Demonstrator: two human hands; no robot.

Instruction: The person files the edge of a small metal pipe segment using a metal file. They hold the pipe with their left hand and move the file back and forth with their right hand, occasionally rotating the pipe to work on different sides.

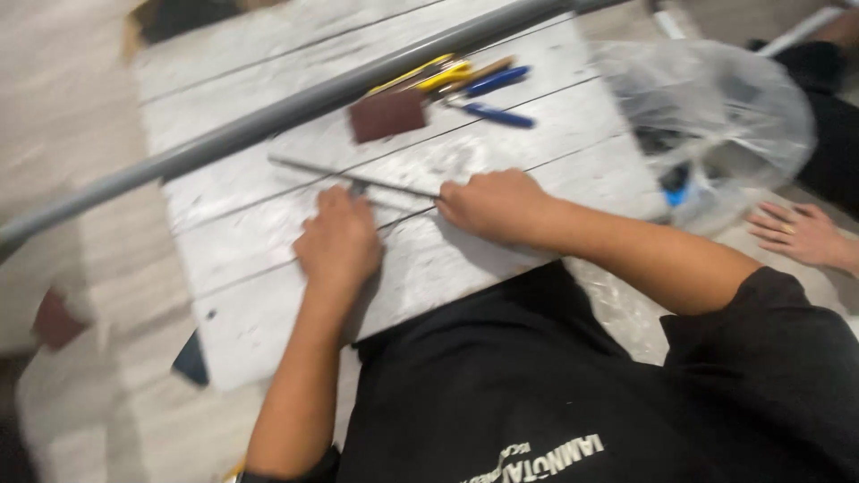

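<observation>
Hands meet on a thin grey rod (pixel 358 177) lying on the whitewashed tabletop (pixel 268 259). Its long axis runs left to right, tilting slightly away at the left end. The left hand (pixel 338 240) presses down on its middle, fingers curled together over it; the right hand (pixel 494 204) clamps the near-right end, so both are equally close. Beyond lie a brown sanding block (pixel 386 114), pliers (pixel 465 82) and a long grey pipe (pixel 295 107). A clear plastic bag (pixel 716 116) holds dark and blue items, blurred. Another person's hand (pixel 799 233) rests at right.
</observation>
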